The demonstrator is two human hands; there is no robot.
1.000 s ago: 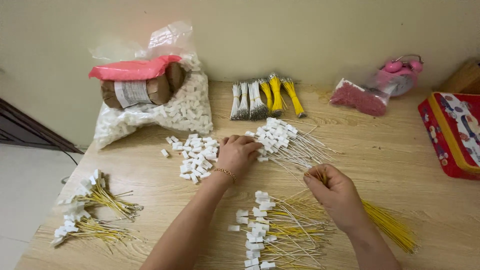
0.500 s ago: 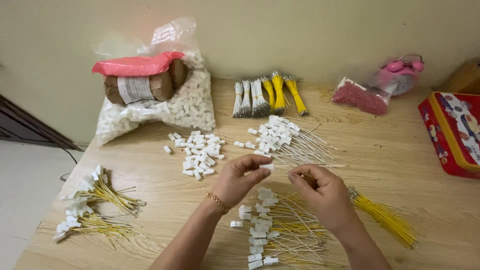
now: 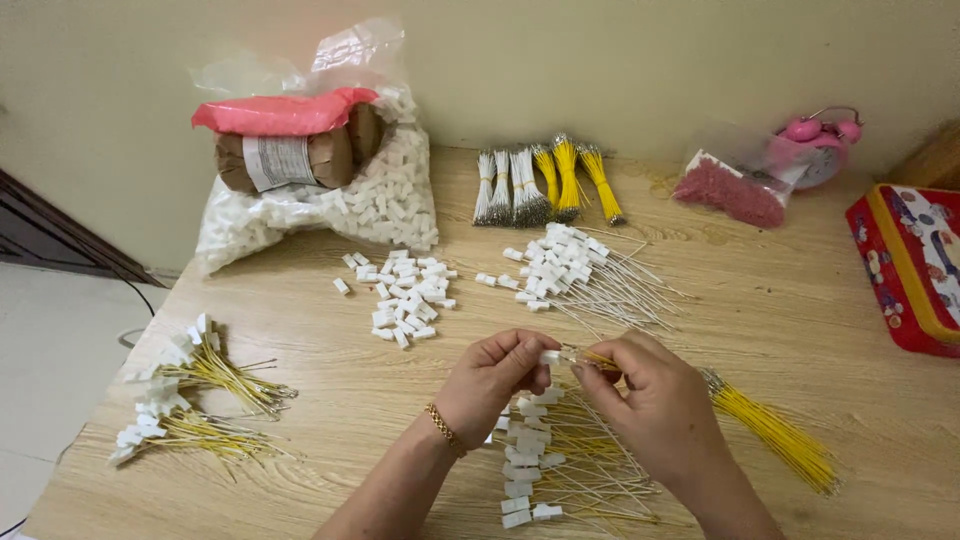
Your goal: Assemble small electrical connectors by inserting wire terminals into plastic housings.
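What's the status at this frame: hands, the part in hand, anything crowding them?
Left hand pinches small white connector. Right hand holds yellow wire at it. Finished wired connectors piled directly beneath; nothing blocking.

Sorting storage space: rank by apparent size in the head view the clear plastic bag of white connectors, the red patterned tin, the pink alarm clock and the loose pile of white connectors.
1. Clear plastic bag of white connectors, largest.
2. Red patterned tin, though cut off by the frame edge, so unsure.
3. Loose pile of white connectors.
4. Pink alarm clock, partly hidden.
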